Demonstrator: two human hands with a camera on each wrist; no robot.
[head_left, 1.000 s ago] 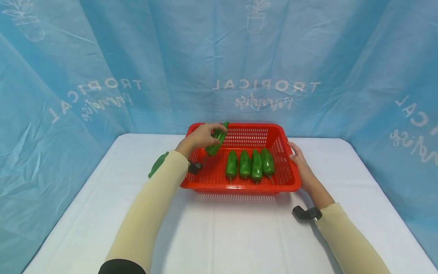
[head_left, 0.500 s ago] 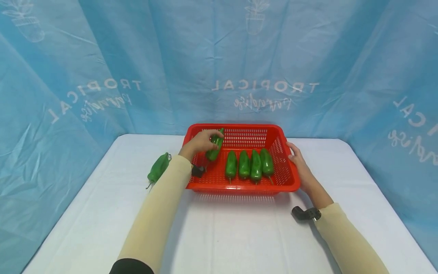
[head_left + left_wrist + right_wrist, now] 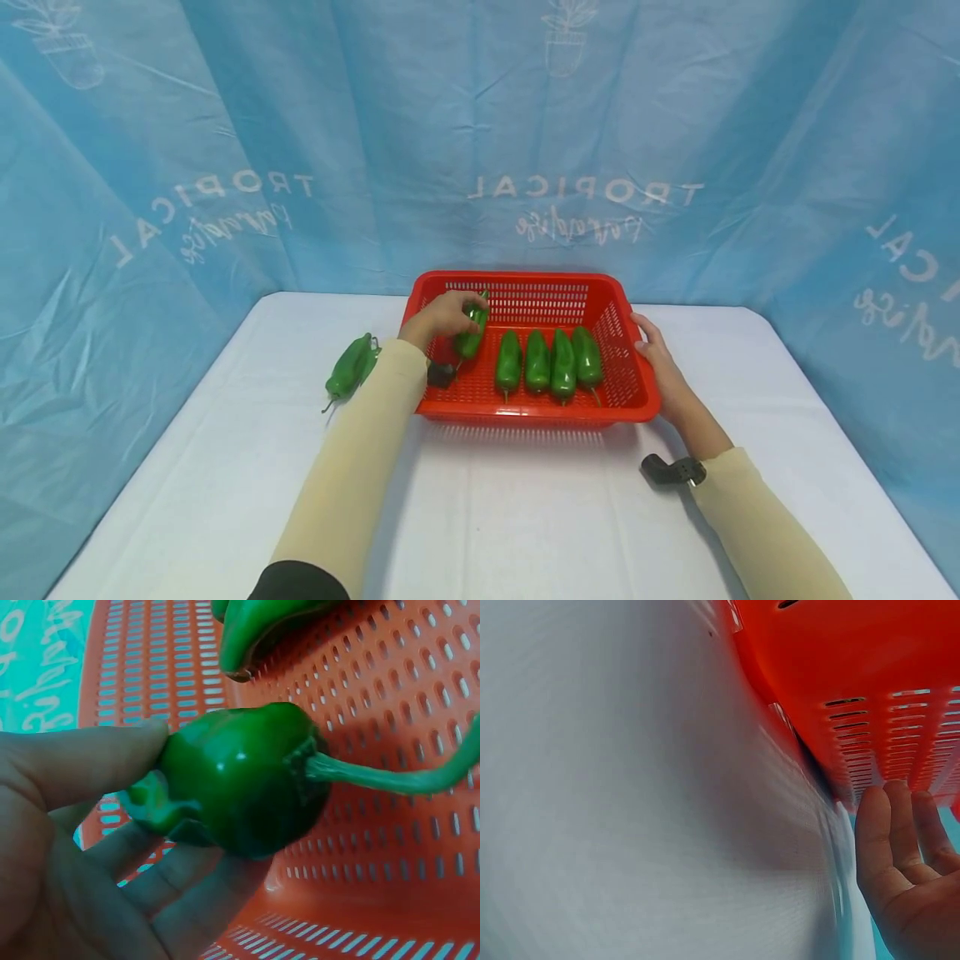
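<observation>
In the head view, my left hand point(image 3: 450, 315) is inside the left part of a red plastic basket point(image 3: 525, 411). Thumb and fingers hold a green pepper point(image 3: 473, 332) by its sides; its curved stem points toward the camera in the left wrist view, where the pepper point(image 3: 240, 772) is seen close up above the slotted floor. Several other green peppers point(image 3: 537, 362) lie side by side in the basket's middle and right. My right hand point(image 3: 662, 362) holds the basket's right rim, with fingers point(image 3: 900, 825) against the outer wall in the right wrist view. Its thumb is hidden there.
Left of the basket, green peppers point(image 3: 348, 369) lie on the white tablecloth point(image 3: 510, 517), partly covered by my left sleeve point(image 3: 360, 450). A blue printed curtain point(image 3: 480, 125) hangs behind and at both sides of the table.
My left hand has lowered the pepper deeper into the basket, toward the floor. The left forearm has shifted right, uncovering more of the peppers on the table. The right hand stays at the rim.
</observation>
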